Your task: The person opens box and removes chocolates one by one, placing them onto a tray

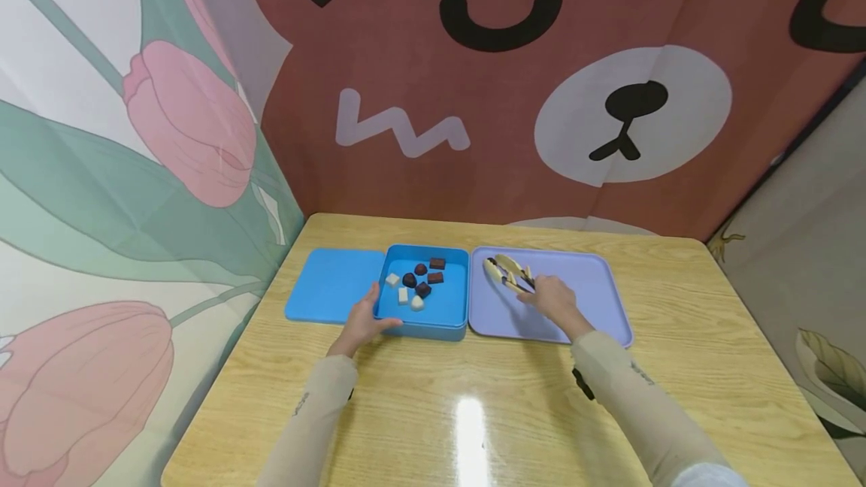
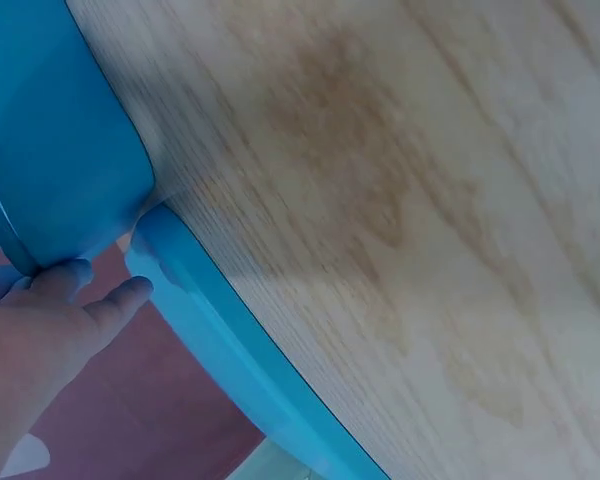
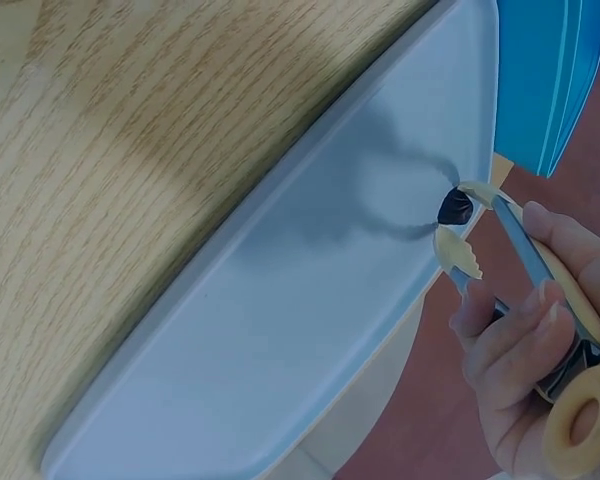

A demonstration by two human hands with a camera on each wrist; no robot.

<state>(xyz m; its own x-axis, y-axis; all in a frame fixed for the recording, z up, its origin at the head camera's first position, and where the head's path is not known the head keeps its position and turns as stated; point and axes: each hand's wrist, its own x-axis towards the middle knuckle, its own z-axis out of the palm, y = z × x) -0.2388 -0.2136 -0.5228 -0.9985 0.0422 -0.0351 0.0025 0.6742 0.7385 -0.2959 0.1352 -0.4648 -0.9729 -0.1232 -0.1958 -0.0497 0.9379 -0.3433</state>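
Note:
My right hand (image 1: 553, 297) grips the tongs (image 3: 525, 245), which have tan scalloped tips. A dark chocolate piece (image 3: 454, 207) sits between the tips, close over the lilac tray (image 1: 568, 307). In the head view, the tongs' tips are over the tray's far left corner. My left hand (image 1: 361, 325) rests at the near left corner of the blue box (image 1: 433, 331). Its thumb lies along the front wall, and its fingers lie along the left side. Inside the box are several dark, brown and white chocolates (image 1: 422, 290).
To the left of the box, a flat blue lid (image 1: 334, 285) lies on the wooden table (image 1: 433, 412). The tray stands directly right of the box. Behind the table's back edge hangs a printed cloth (image 1: 406, 194), with more printed cloth at both sides.

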